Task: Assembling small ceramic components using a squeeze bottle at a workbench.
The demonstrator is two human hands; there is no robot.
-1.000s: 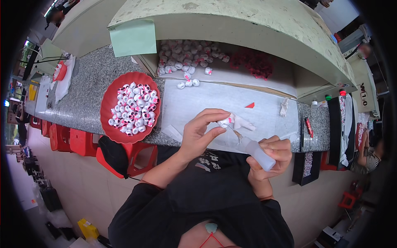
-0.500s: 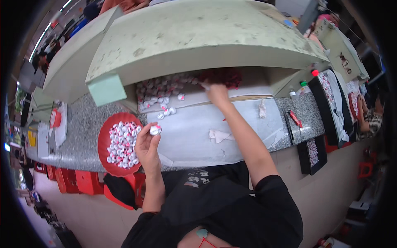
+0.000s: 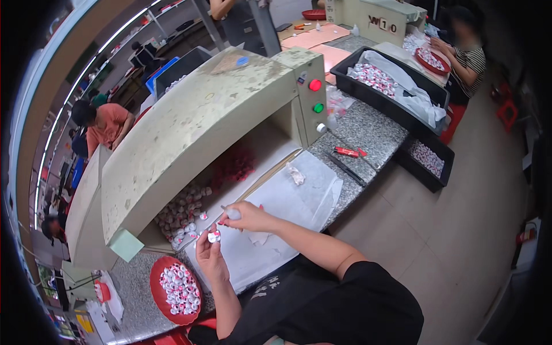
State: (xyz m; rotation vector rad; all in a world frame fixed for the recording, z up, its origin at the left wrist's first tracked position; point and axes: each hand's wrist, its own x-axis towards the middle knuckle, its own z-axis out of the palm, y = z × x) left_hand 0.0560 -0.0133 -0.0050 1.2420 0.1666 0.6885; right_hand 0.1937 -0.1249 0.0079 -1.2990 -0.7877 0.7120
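Between the fingertips of my left hand (image 3: 212, 261) is a small rounded white-and-pink piece (image 3: 214, 236). My right hand (image 3: 250, 217) is closed around a small whitish squeeze bottle (image 3: 232, 214), close beside that piece. Whether the two touch, I cannot tell. Both hands are over the front of the white sheet (image 3: 310, 195) on the bench. Beyond them, under the pale green hood (image 3: 201, 109), lie a heap of similar white pieces (image 3: 179, 215) and a heap of dark pink pieces (image 3: 237, 168). A red dish (image 3: 156, 290) full of white-and-pink pieces stands left of my left forearm.
Crumpled tissue (image 3: 296, 175) lies on the sheet. A red marker-like item (image 3: 347, 152) and a dark thin tool (image 3: 346, 168) are on the granite bench (image 3: 376, 129). Black trays (image 3: 374, 112) of pieces stand at the right. A co-worker (image 3: 466, 60) sits at the far right.
The view has swung to the right. My right hand has come back from the heaps under the hood to beside my left hand, and the bottle now shows in it. My left hand keeps its piece.
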